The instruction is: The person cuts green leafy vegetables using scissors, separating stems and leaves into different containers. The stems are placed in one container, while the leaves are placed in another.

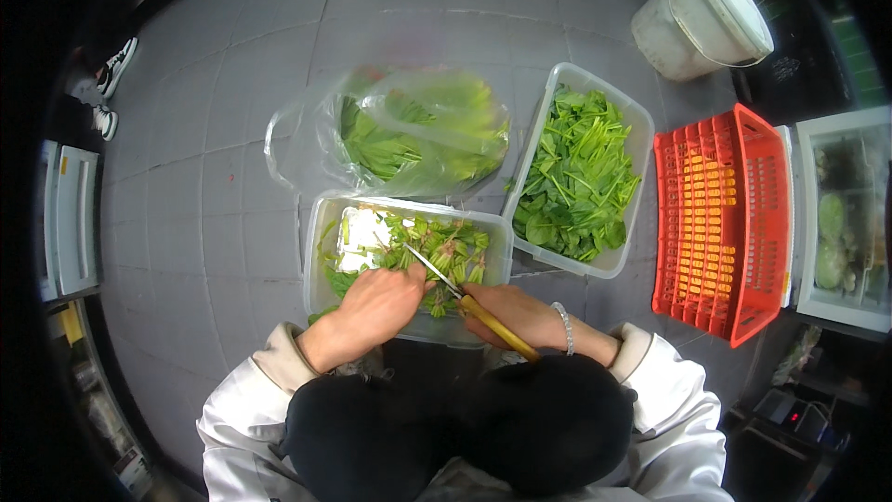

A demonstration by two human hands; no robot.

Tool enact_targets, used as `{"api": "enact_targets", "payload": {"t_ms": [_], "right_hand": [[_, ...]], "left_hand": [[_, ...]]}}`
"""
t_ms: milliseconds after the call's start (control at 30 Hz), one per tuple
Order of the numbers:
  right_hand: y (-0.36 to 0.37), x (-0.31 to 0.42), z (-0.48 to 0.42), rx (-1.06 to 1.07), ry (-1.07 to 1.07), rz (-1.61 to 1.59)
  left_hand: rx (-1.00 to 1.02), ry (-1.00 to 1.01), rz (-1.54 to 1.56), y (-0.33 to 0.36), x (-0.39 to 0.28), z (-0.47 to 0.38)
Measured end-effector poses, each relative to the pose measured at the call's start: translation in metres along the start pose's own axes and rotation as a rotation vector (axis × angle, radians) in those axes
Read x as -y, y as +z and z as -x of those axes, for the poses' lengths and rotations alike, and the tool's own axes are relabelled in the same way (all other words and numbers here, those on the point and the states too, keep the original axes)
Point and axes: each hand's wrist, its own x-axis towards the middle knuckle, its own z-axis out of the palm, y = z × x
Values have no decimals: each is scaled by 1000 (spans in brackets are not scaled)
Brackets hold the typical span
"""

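My right hand [512, 314], with a clear beaded bracelet at the wrist, is closed around a knife [496, 326] with a wooden or yellow handle; its blade points up and left over a clear plastic tub [512, 251]. Beside the blade, my left hand [390, 300] is closed over the tub with its fingers curled; leafy greens lie under it, but its grip is hidden. Root ends and stems of leafy greens [453, 251] lie in the tub. Beyond it rests a clear plastic bag [418, 129] of whole greens. A second plastic tub [644, 153] holds cut green leaves [578, 181].
A red plastic crate [759, 223] with orange contents stands at the right, by a glass-fronted fridge [843, 216]. Behind it is a lidded white bucket [697, 21]. Grey tiles [258, 90] cover the floor. Another person's shoes [115, 77] show at the far left.
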Motion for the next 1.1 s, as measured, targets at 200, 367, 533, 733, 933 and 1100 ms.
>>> {"api": "enact_targets", "payload": {"t_ms": [200, 367, 533, 733, 933, 1100], "right_hand": [[-5, -6, 7, 18, 7, 73], [-42, 0, 37, 19, -69, -77], [-64, 12, 58, 21, -150, -480], [-59, 24, 79, -29, -196, -1075], [-50, 31, 97, -309, -481, -926], [-49, 28, 96, -423, -441, -988]], "left_hand": [[32, 6, 94, 3, 10, 4], [-266, -260, 888, -44, 12, 16], [-863, 256, 1495, -133, -20, -35], [-899, 536, 1661, -206, -101, -131], [-887, 549, 1603, -170, -150, -162], [-734, 576, 1589, -135, -151, -157]]}}
